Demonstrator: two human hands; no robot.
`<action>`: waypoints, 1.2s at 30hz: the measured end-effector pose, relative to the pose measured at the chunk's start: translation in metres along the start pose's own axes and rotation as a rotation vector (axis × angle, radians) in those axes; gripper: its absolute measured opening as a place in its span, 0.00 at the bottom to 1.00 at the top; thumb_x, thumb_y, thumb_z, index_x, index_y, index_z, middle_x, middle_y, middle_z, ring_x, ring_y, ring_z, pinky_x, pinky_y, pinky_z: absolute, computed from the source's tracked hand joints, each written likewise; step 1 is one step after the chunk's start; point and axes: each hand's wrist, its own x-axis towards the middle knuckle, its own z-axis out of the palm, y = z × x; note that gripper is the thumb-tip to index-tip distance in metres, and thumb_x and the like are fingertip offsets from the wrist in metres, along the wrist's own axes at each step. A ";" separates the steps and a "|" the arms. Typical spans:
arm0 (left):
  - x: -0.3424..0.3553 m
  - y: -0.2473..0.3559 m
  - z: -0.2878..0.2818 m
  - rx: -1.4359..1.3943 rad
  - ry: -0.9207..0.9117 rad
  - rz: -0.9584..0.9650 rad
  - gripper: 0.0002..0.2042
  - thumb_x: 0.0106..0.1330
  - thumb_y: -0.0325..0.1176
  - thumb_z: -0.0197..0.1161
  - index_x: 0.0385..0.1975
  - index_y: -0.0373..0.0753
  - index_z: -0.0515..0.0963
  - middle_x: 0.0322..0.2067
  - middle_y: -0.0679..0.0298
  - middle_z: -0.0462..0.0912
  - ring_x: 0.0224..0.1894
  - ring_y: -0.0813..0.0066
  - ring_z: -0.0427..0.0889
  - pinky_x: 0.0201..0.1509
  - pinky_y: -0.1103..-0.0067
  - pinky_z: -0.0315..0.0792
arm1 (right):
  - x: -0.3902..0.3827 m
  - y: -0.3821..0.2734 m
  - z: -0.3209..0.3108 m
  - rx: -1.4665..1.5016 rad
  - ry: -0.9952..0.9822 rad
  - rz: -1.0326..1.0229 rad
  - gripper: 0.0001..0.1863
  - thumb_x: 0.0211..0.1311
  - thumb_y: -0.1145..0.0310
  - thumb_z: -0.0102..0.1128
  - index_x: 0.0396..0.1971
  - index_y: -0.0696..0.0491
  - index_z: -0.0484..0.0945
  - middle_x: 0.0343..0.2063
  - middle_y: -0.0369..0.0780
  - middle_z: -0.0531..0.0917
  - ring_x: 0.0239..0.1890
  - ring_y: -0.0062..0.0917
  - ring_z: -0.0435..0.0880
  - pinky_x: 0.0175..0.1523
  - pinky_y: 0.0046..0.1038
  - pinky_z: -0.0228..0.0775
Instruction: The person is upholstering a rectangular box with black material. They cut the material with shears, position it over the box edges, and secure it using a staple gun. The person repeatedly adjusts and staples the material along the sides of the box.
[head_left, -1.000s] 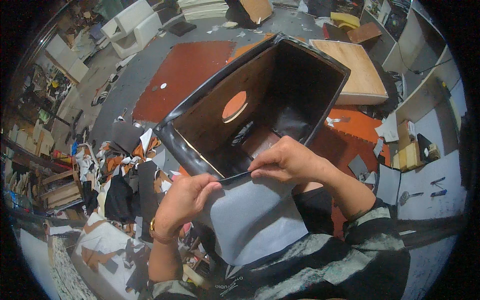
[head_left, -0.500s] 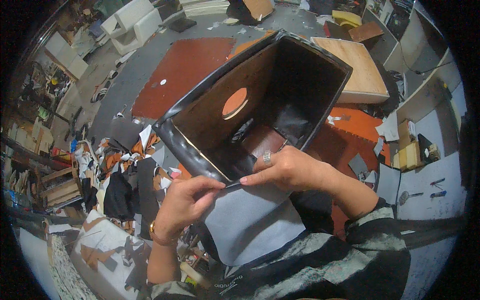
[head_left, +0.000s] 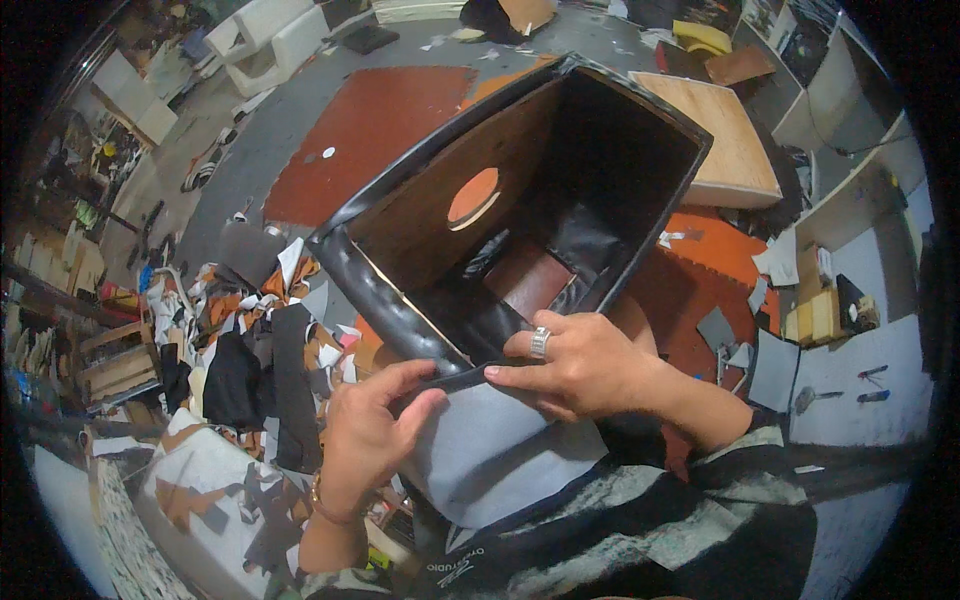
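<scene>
A deep, open box covered in glossy black leather-like material [head_left: 355,275] sat tilted in front of me, its mouth toward me. One inner wall was bare brown board with a round hole [head_left: 473,198] through which orange showed; a reddish-brown, smooth-faced patch [head_left: 528,278] lay deeper inside. From the box's near corner, a pale grey flexible sheet [head_left: 485,445] sloped toward my body, with a narrow black edge strip [head_left: 462,379] along its top.

My hands were close but apart, one on each side of that corner. My left hand [head_left: 365,430] had its forefinger at the strip and its thumb lower, by the sheet; I could not tell whether they pinched it. My right hand [head_left: 590,365], wearing a wide silver-coloured ring [head_left: 540,343], laid one fingertip on the strip, its other fingers bent; its grip underneath was hidden.

I judged that a slack fingertip could let the strip slip off the rim, and that uneven pulling could skew it or pucker the sheet. The black covering was already rumpled beside my left hand, so extra tension there might have deepened the creases. Whatever supported the box was hidden; a hard tug could have tipped it.
</scene>
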 end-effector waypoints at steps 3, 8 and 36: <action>0.008 -0.009 -0.012 0.205 0.018 0.062 0.09 0.61 0.32 0.79 0.38 0.36 0.91 0.33 0.55 0.92 0.35 0.65 0.93 0.40 0.75 0.81 | 0.009 -0.019 0.003 -0.006 0.031 0.065 0.22 0.62 0.56 0.69 0.54 0.47 0.87 0.40 0.38 0.83 0.41 0.33 0.81 0.39 0.32 0.81; 0.063 -0.026 -0.055 0.314 -0.157 -0.017 0.14 0.54 0.41 0.83 0.34 0.39 0.91 0.29 0.57 0.91 0.32 0.64 0.91 0.39 0.72 0.80 | 0.035 -0.063 0.032 -0.097 0.042 0.276 0.22 0.66 0.63 0.69 0.58 0.55 0.84 0.38 0.41 0.84 0.36 0.33 0.84 0.36 0.32 0.80; 0.136 -0.046 -0.066 0.253 -0.526 0.007 0.18 0.52 0.39 0.86 0.37 0.37 0.88 0.32 0.64 0.89 0.35 0.75 0.85 0.40 0.74 0.78 | 0.068 -0.074 0.035 -0.139 -0.065 0.240 0.30 0.62 0.59 0.68 0.58 0.65 0.82 0.59 0.49 0.80 0.47 0.34 0.78 0.45 0.32 0.73</action>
